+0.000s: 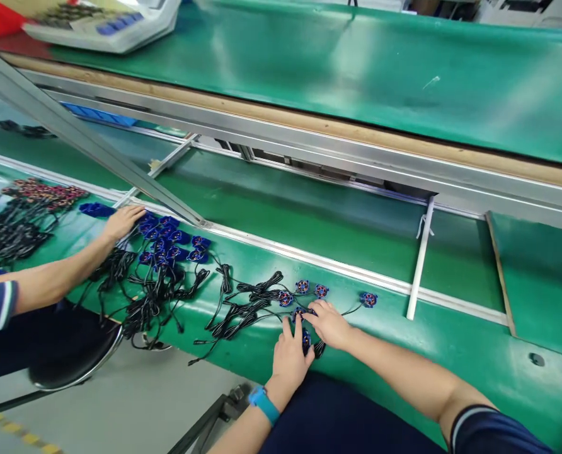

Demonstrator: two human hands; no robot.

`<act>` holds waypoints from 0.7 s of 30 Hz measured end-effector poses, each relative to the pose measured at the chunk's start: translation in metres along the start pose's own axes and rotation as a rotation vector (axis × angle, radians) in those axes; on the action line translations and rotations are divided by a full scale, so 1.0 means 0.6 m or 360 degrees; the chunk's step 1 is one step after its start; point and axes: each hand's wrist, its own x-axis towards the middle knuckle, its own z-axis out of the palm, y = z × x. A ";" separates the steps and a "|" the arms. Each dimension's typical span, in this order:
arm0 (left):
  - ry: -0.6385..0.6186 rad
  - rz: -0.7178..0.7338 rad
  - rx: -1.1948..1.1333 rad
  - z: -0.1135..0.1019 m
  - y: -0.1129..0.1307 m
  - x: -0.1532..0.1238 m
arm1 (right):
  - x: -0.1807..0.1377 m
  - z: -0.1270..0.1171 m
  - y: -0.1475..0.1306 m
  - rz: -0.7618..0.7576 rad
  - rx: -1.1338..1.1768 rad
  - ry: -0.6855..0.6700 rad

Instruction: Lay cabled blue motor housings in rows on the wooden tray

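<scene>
Several small blue round motor parts with black wires (pixel 302 287) lie in a loose group on the green work surface (pixel 404 334) in front of me. My left hand (pixel 290 353), with a blue wristband, lies flat on the bench with fingers stretched toward one of them. My right hand (pixel 329 323) rests beside it, fingers bent down onto another blue part at the group's near edge. Black wire bundles (pixel 243 309) trail to the left.
A co-worker's hand (pixel 121 222) at the left touches a larger heap of the same blue parts (pixel 167 243) and tangled wires. A round stool (pixel 73 359) stands below. A grey scale (pixel 106 22) sits on the upper green belt. Aluminium rails (pixel 309 151) cross the middle.
</scene>
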 end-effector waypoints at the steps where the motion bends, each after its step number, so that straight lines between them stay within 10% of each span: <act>1: -0.0012 0.0015 0.0016 0.002 -0.003 -0.006 | 0.001 -0.002 0.001 -0.0008 -0.0019 -0.0005; 21: 0.0123 -0.0060 0.0162 0.029 -0.004 0.034 | 0.092 -0.082 0.068 -0.0070 -0.0389 -0.0226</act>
